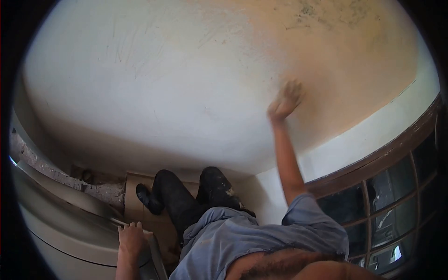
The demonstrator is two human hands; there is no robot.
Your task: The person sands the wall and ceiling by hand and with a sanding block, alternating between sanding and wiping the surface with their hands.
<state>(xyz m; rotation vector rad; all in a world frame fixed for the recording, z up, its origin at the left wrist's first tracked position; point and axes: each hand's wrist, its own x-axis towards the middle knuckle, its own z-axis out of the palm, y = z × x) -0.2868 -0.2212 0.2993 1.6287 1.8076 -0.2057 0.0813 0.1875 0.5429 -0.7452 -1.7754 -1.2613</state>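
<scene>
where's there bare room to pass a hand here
The widest free patch is the pale wall left of the right hand and above the dark trousers. The grey panel left of the left hand also looks bare, though curved. The strip between panel and trousers is crowded: the shoe is there, the left hand at the panel's edge.

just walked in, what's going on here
Someone in a blue shirt is working at a wall bare-handed. The right hand is up at the wall, near where its whitish part meets a tan part; it is blurred, so whether it holds anything is unclear. The left hand rests on the edge of a large grey object. A brown-framed window is on the right.
</scene>
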